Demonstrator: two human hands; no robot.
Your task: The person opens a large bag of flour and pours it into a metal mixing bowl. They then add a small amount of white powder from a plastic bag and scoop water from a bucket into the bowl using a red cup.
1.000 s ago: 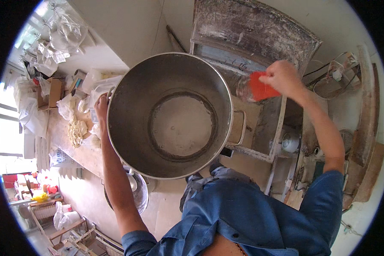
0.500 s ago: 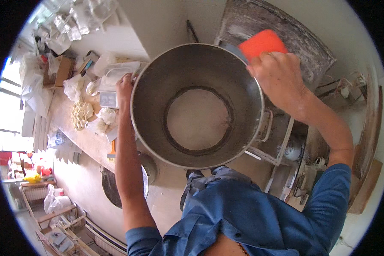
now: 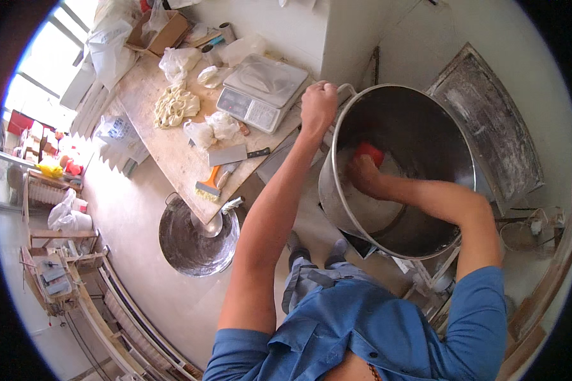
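Note:
A large, deep metal pot (image 3: 329, 187) stands right of centre, its mouth toward me. At its upper left, my left hand (image 3: 320, 106) is closed round the loop handle (image 3: 346, 93). My right hand (image 3: 365, 175) is down inside the pot, closed on a flat red scraper (image 3: 370, 152) with rounded corners. The scraper lies against the inner wall near the bottom, and my fingers hide part of it. A pale whitish layer (image 3: 388, 213) covers the pot's bottom.
A worktable (image 3: 140, 105) on the left bears a scale (image 3: 267, 86), dough strips (image 3: 175, 106), a cleaver (image 3: 227, 155) and an orange-handled brush (image 3: 208, 185). A wide metal basin (image 3: 178, 244) with a ladle stands below it. A dusty board (image 3: 486, 124) leans at the far right.
My right hand has gone from above the pot's far right rim down inside it with the red scraper. The view has swung left, showing more of the table. My left hand stays at the pot's side.

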